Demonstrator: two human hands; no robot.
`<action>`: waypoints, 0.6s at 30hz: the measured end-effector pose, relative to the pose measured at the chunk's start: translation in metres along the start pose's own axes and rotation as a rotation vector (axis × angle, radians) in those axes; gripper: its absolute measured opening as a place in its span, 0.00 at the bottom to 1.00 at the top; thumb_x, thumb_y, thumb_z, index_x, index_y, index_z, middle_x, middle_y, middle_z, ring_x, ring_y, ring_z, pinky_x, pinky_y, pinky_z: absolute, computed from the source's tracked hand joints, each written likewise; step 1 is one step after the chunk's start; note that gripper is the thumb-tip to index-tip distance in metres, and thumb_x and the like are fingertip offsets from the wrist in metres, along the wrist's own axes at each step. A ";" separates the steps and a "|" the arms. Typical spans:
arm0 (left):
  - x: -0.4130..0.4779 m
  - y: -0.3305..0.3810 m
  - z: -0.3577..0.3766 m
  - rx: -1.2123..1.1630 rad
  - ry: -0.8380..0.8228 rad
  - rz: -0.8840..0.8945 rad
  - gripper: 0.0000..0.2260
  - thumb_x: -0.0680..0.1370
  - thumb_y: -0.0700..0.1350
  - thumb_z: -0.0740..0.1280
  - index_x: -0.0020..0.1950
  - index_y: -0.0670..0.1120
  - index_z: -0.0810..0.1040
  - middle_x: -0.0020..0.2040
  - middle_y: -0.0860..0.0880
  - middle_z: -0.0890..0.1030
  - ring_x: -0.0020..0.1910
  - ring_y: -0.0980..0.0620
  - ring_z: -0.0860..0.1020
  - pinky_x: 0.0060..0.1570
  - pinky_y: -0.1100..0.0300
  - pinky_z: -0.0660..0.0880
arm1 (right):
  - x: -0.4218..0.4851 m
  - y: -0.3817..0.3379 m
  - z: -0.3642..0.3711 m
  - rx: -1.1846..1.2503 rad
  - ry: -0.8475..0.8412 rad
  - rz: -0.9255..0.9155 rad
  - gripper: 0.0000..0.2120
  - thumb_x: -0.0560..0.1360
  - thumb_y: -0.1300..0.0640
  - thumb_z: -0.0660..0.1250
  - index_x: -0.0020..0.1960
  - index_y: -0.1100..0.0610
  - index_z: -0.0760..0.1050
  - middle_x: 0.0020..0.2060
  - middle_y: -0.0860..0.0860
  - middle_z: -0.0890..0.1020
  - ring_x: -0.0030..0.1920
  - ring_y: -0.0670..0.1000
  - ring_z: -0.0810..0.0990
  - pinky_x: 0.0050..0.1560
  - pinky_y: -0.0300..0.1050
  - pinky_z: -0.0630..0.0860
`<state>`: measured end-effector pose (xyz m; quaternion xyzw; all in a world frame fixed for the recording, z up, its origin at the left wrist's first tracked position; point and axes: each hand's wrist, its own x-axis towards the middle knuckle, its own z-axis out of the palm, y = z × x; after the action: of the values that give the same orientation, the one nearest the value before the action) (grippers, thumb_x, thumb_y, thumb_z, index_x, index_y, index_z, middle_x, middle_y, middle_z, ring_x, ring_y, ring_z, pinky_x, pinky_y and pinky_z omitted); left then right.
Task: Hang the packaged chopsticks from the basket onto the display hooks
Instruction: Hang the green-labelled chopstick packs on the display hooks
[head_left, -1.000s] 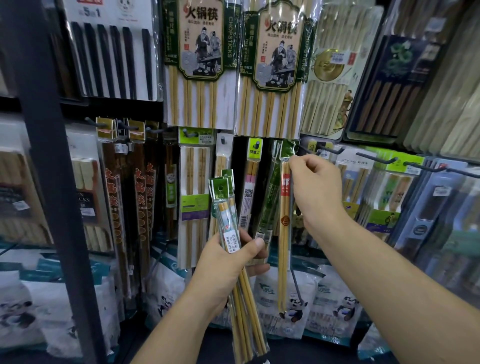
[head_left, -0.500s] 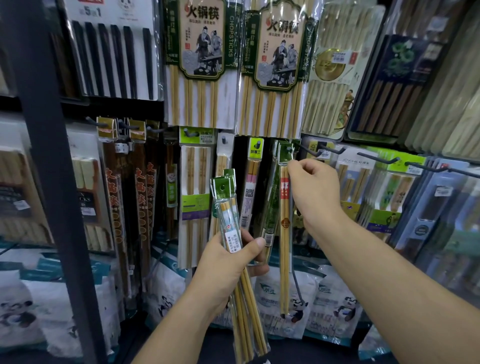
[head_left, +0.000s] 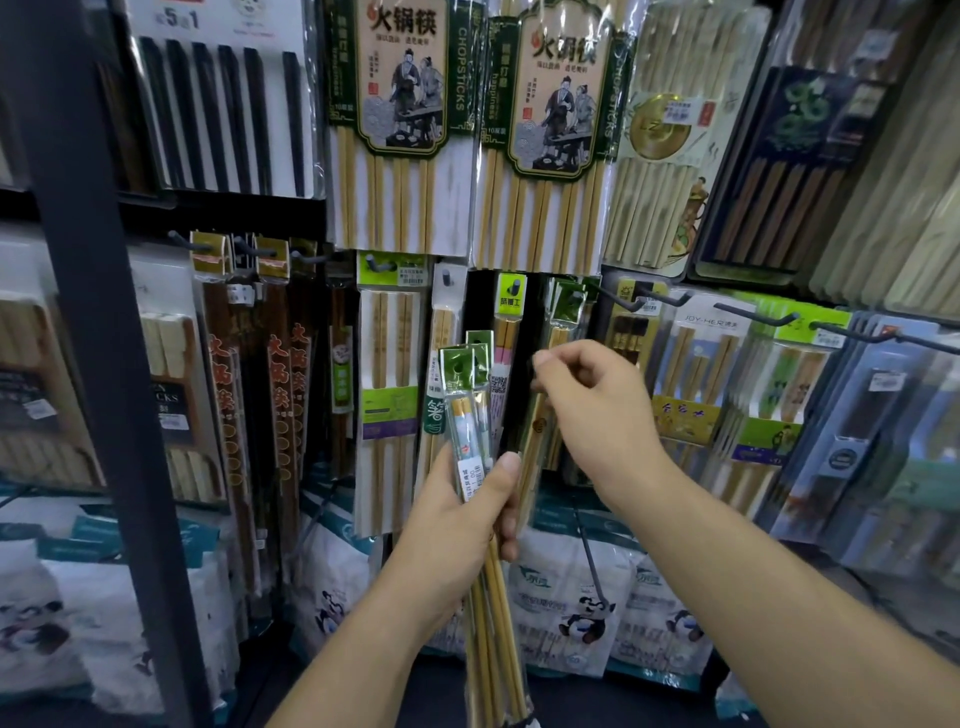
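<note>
In the middle of the view, in front of the rack, a bundle of clear plastic packets of pale bamboo chopsticks with green header cards (head_left: 470, 415) stands nearly upright in the left hand (head_left: 457, 525), the headers uppermost and the long sticks running down past the wrist toward the bottom edge. The left fingers (head_left: 506, 519) are wrapped around the middle of the bundle, with the thumb pressed across the white label on the front packet. Just to the right and a little higher, the right hand (head_left: 597, 415) is held in front of the display with its fingers (head_left: 550, 364) curled loosely, thumb and forefinger drawn close together near the top of a slim hanging packet of bamboo chopsticks with a green header (head_left: 566, 312); whether they pinch anything cannot be told. That packet hangs from a dark metal display hook (head_left: 576, 297) in the lower row. To its right, further black hooks (head_left: 753, 318) stick out carrying green-topped packets. Above, two wide packs of bamboo chopsticks with green and cream illustrated cards (head_left: 400, 124) hang side by side. To the left stands a dark metal upright post (head_left: 98, 364), and low behind the arms lie white bags printed with pandas (head_left: 582, 613).
</note>
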<state>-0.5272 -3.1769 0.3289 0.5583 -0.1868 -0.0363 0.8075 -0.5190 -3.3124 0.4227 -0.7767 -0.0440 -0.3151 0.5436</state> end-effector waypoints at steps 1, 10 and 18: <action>-0.001 0.000 0.001 -0.006 -0.003 -0.004 0.10 0.75 0.58 0.74 0.45 0.53 0.78 0.35 0.49 0.78 0.32 0.51 0.76 0.32 0.59 0.76 | -0.002 -0.003 0.002 0.012 -0.071 0.000 0.05 0.80 0.52 0.69 0.46 0.49 0.81 0.39 0.46 0.85 0.39 0.40 0.80 0.39 0.30 0.75; -0.003 0.005 0.002 -0.181 0.039 -0.093 0.13 0.75 0.48 0.73 0.54 0.41 0.83 0.45 0.37 0.86 0.42 0.41 0.86 0.41 0.49 0.83 | -0.006 -0.011 0.002 0.039 -0.174 0.004 0.12 0.82 0.54 0.66 0.41 0.55 0.80 0.33 0.50 0.77 0.32 0.44 0.72 0.33 0.34 0.71; 0.002 0.006 0.000 -0.147 0.166 -0.137 0.10 0.82 0.42 0.69 0.44 0.45 0.89 0.43 0.46 0.88 0.40 0.51 0.87 0.36 0.59 0.82 | 0.014 -0.018 -0.010 0.030 0.031 -0.007 0.16 0.83 0.54 0.64 0.38 0.54 0.76 0.22 0.42 0.68 0.22 0.42 0.64 0.25 0.33 0.64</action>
<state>-0.5259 -3.1755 0.3347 0.5102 -0.0778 -0.0585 0.8545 -0.5201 -3.3180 0.4467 -0.7634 -0.0432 -0.3283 0.5546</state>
